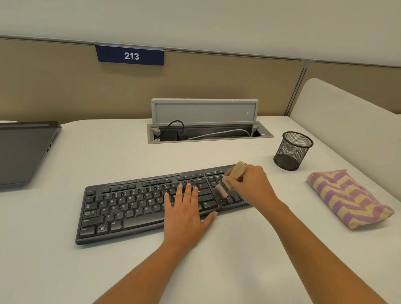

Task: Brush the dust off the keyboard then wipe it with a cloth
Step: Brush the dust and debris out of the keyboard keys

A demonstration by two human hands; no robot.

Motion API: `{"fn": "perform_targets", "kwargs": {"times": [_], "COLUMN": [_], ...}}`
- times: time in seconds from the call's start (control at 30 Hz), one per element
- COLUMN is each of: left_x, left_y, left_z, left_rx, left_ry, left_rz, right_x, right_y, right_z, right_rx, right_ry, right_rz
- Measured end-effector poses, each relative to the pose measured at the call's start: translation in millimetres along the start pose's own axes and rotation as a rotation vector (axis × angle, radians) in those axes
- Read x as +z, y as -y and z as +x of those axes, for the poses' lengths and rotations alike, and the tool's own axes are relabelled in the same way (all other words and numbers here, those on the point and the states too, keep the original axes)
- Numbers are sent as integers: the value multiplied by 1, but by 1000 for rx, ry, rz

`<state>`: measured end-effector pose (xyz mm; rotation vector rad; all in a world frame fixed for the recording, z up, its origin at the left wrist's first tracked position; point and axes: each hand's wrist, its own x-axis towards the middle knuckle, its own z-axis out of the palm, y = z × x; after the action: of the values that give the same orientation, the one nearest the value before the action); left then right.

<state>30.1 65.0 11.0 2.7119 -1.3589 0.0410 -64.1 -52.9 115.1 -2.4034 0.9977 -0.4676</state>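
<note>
The black keyboard [129, 208] lies slanted at the middle of the white worktop [41, 247]. The person's left grip [184, 213] rests flat on its right-hand keys, fingers straight, grasping nothing. The right grip [252, 185] is clenched round a wooden-handled brush [238, 169], bristles down by the arrow keys. The folded striped cloth [348, 201] lies well to the right, a mesh cup [291, 150] behind it.

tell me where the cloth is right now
In the head view the purple-and-yellow cloth lies folded on the desk at far right, right of the keyboard and just nearer the camera than the black mesh cup.
</note>
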Motion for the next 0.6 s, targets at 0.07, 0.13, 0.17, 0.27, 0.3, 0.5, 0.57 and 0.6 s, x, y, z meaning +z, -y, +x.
{"fn": "perform_targets", "kwargs": {"times": [0.07, 0.13, 0.17, 0.27, 0.3, 0.5, 0.57, 0.6], "left_x": [0, -1, -1, -1, -2, -2, -3, -4], "left_y": [0, 0, 0, 0, 0, 0, 0, 0], "left_z": [0, 0, 0, 0, 0, -1, -1, -2], "left_rx": [-2, -1, -1, 0, -2, -4, -3, -3], "left_ry": [1, 5, 8, 14, 15, 12, 10, 8], "left_rz": [-6, -3, 1, 6, 8, 12, 4, -2], "right_x": [4, 2, 0, -4, -4, -7, -9, -10], "right_y": [0, 2, 3, 10, 13, 20, 18, 18], "right_z": [-1, 1, 2, 6, 6, 8, 6, 4], "right_rx": [16, 43, 59, 104, 114, 129, 147, 150], "right_ry": [15, 50, 72, 145, 169, 274, 315, 319], "right_rz": [-59, -83, -95, -151, -172, -262, -281, -280]}}
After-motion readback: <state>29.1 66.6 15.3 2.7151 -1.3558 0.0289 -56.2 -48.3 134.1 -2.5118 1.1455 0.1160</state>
